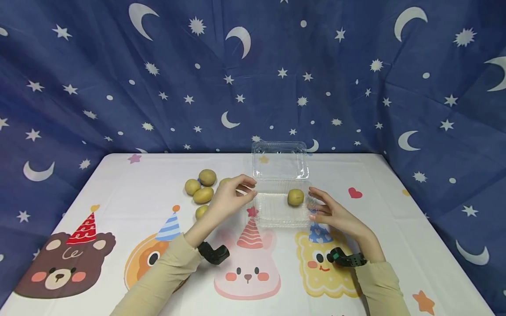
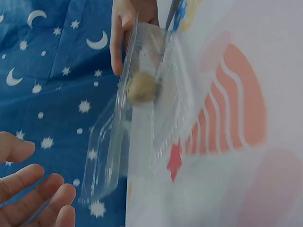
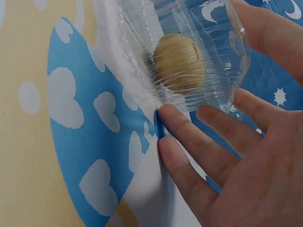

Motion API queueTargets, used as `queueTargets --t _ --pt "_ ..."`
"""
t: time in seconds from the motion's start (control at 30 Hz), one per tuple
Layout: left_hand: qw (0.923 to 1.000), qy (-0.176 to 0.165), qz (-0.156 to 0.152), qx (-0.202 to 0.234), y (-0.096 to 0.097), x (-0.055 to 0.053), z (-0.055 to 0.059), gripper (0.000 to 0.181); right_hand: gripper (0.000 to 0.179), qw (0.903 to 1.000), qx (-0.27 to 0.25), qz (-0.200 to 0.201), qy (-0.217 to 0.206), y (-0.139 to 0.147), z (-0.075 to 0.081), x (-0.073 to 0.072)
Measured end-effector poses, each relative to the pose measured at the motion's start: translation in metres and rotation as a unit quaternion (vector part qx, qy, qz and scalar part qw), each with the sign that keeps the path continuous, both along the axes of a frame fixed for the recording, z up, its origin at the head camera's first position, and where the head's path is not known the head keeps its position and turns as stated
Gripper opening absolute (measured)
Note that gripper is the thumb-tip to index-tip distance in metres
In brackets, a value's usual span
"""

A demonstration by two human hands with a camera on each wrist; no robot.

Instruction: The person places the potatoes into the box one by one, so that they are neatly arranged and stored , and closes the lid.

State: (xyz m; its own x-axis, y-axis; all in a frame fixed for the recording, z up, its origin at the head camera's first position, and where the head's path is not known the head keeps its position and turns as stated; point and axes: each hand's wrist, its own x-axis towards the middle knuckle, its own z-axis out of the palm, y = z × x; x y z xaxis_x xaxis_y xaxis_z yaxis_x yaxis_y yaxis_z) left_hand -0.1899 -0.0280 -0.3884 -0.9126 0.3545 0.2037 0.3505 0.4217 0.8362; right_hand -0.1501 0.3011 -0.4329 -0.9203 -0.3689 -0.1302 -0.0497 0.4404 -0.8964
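A clear plastic clamshell box (image 1: 272,216) stands on the table with its lid (image 1: 280,161) raised at the back. Inside it, toward the right side, lies one small yellow-brown potato (image 1: 295,197), seen through the ribbed wall in the right wrist view. My left hand (image 1: 234,195) hovers at the box's left edge, its loosely bent fingers holding nothing; the left wrist view shows those fingers (image 2: 42,189) apart from the plastic. At the right wall is my right hand (image 1: 336,216), fingers (image 3: 203,146) spread and fairly straight, some fingertips at the plastic.
Several more potatoes (image 1: 203,195) lie loose to the left of the box, one partly hidden behind my left hand. The white tablecloth (image 1: 158,175) carries cartoon prints. A blue curtain (image 1: 276,114) with moons and stars hangs right behind the table's back edge.
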Motion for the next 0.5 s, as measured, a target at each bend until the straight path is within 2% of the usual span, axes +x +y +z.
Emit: queueTargets --t 0.17,0.5 --pt "0.9986 -0.009 0.051 -0.006 -0.03 0.01 -0.002 0.023 0.082 1.0 -0.003 0.001 -0.002 0.001 0.0 0.0" --pt "0.9927 -0.033 0.111 -0.033 -0.078 0.029 -0.012 0.025 0.081 1.0 -0.006 0.004 0.002 0.0 0.0 -0.001"
